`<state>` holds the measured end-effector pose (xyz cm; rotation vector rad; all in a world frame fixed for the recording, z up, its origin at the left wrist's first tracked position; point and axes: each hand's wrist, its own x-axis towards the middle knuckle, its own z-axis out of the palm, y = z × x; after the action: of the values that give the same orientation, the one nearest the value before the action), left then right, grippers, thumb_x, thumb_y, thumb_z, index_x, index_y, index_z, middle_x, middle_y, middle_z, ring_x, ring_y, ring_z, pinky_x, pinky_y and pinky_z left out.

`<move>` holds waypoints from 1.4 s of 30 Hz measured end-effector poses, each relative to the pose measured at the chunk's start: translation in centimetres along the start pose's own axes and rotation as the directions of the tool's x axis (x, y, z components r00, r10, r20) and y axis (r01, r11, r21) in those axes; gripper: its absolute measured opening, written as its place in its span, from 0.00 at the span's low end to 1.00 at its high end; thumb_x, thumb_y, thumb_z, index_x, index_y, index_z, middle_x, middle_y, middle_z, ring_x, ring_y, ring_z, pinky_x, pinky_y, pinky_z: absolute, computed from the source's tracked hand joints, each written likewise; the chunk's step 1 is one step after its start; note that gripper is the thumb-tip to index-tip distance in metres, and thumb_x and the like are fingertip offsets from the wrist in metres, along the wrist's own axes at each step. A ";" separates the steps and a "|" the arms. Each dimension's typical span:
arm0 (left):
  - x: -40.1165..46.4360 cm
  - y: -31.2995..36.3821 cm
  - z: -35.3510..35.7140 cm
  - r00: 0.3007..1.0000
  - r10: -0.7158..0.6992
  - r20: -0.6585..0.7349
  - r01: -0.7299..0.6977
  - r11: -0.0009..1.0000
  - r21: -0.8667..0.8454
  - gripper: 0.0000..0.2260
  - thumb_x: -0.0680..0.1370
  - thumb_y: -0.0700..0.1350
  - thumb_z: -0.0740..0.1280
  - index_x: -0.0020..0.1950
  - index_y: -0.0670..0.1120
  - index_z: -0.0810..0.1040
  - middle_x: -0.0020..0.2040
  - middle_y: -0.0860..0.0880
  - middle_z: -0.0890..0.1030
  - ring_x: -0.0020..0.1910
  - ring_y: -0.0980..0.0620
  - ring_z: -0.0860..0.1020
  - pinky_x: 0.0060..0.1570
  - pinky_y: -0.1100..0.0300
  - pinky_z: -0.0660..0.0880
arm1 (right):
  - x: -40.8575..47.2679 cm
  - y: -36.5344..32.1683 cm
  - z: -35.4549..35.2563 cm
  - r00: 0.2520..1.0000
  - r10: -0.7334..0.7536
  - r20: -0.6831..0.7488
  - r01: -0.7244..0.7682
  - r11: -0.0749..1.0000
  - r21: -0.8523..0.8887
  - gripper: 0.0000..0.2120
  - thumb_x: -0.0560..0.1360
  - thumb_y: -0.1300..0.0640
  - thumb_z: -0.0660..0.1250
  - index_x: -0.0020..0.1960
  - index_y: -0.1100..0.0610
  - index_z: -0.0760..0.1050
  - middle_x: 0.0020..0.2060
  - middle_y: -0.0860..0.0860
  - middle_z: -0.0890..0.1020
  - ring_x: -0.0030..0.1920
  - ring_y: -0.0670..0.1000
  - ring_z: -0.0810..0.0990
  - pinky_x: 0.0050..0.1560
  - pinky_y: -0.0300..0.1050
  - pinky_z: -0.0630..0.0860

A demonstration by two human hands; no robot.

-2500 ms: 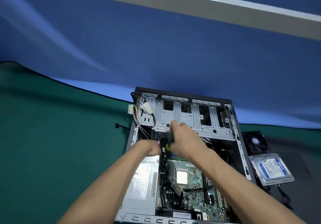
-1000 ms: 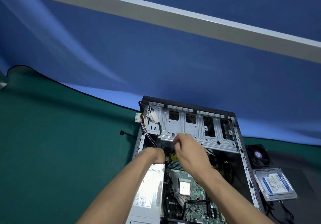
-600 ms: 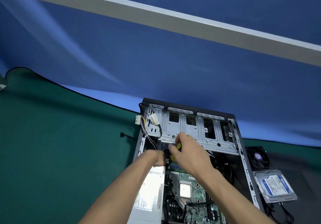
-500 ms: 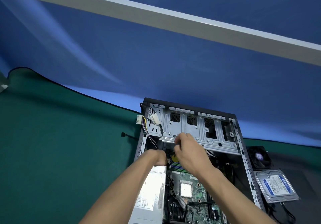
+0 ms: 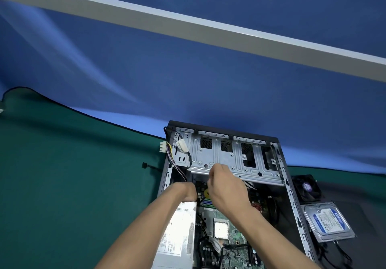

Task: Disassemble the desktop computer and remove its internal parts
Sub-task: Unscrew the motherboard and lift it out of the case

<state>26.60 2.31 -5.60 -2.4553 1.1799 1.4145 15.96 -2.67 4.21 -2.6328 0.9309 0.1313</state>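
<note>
While no label reads clearly, both hands, left (image 5: 189, 192) and right (image 5: 226, 188), grip unclear, meet inside the open grey metal computer case (image 5: 236, 158) on green cloth (image 5: 73, 174).

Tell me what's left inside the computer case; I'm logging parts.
Inside the case: power supply, motherboard with bare processor, drive cage. Both hands hide whatever they're working on.

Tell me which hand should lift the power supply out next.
Probably left: the left hand sits at the far end of the power supply, while the right hand is over the motherboard.
</note>
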 end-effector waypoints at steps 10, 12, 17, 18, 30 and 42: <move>-0.3 0.2 -0.4 0.997 -0.024 0.073 0.024 1.000 -0.001 0.13 0.76 0.31 0.52 0.34 0.42 0.66 0.34 0.44 0.66 0.30 0.50 0.65 0.31 0.61 0.62 | 0.2 0.7 -0.4 0.996 -0.050 0.079 0.046 0.998 0.045 0.16 0.75 0.54 0.61 0.63 0.52 0.64 0.59 0.49 0.72 0.55 0.54 0.74 0.45 0.45 0.66; -0.5 0.2 -0.4 0.997 -0.004 0.079 0.004 1.000 0.005 0.10 0.78 0.32 0.52 0.43 0.40 0.71 0.40 0.42 0.69 0.36 0.48 0.69 0.37 0.61 0.66 | 0.2 0.8 -0.7 0.996 -0.050 0.078 0.047 0.998 0.036 0.12 0.77 0.49 0.59 0.58 0.52 0.66 0.54 0.49 0.72 0.51 0.54 0.75 0.45 0.46 0.68; -0.8 0.5 -0.5 0.997 -0.016 0.070 0.015 1.000 0.009 0.12 0.78 0.33 0.52 0.37 0.42 0.67 0.33 0.46 0.64 0.29 0.52 0.62 0.31 0.61 0.62 | 0.1 0.7 -1.1 0.981 -0.154 0.120 0.151 0.988 0.038 0.08 0.76 0.55 0.60 0.55 0.52 0.69 0.53 0.49 0.72 0.49 0.53 0.74 0.46 0.45 0.70; -0.8 0.5 -0.6 0.997 -0.015 0.071 0.016 1.000 -0.005 0.12 0.78 0.34 0.53 0.37 0.42 0.68 0.34 0.46 0.65 0.30 0.52 0.64 0.31 0.61 0.62 | 0.1 0.6 -1.1 0.978 -0.171 0.122 0.171 0.985 0.005 0.09 0.76 0.53 0.61 0.55 0.52 0.68 0.53 0.49 0.72 0.48 0.53 0.74 0.45 0.45 0.69; -0.3 0.5 -0.5 0.993 -0.023 0.116 0.019 0.999 0.040 0.11 0.80 0.35 0.52 0.56 0.40 0.72 0.51 0.41 0.71 0.47 0.48 0.69 0.47 0.58 0.68 | -0.5 1.0 -1.4 0.977 -0.170 0.126 0.172 0.985 -0.003 0.08 0.80 0.54 0.55 0.56 0.55 0.66 0.54 0.52 0.73 0.49 0.57 0.76 0.49 0.51 0.73; 1.1 0.1 -0.2 0.978 -0.037 0.207 0.004 0.988 0.156 0.18 0.81 0.39 0.54 0.71 0.37 0.65 0.70 0.40 0.67 0.67 0.42 0.69 0.66 0.49 0.67 | -1.1 1.7 -0.6 0.984 -0.161 0.078 0.163 0.986 -0.017 0.13 0.78 0.51 0.60 0.61 0.53 0.65 0.56 0.51 0.69 0.50 0.59 0.76 0.45 0.48 0.69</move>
<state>26.93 1.51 -6.29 -2.1496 1.1667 1.4722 13.99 -3.49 4.53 -2.6916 0.6905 0.2023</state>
